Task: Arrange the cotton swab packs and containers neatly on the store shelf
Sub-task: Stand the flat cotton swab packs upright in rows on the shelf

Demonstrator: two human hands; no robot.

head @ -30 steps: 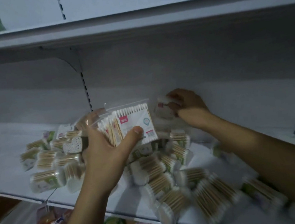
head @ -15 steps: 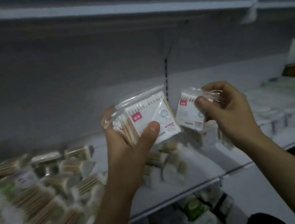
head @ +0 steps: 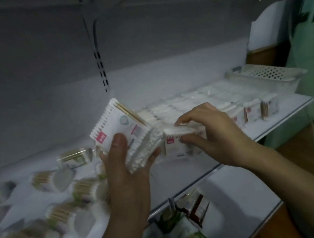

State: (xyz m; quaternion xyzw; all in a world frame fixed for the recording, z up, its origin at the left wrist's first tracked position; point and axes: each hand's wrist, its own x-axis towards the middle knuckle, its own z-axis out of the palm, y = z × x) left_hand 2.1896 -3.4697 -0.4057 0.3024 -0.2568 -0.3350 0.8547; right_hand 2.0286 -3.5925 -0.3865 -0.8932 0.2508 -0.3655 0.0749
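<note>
My left hand [head: 127,166] grips a stack of flat cotton swab packs [head: 119,127] with red labels, tilted above the white shelf [head: 283,121]. Just to its right, my right hand [head: 211,132] holds a single swab pack [head: 176,142] by its top edge and front, low over the shelf, at the left end of a row of standing packs [head: 209,100]. Loose cylindrical swab containers [head: 75,188] lie scattered across the left part of the shelf, blurred.
A white perforated plastic basket [head: 269,75] sits at the shelf's far right end. Small upright swab containers [head: 258,110] stand near the front right edge. Green and red packets [head: 183,226] hang below the shelf. A slotted upright [head: 100,66] runs up the back wall.
The view has swung right along the shelf. My right hand has lowered its single pack from mid-air down to the left end of the row. My left hand still holds its stack.
</note>
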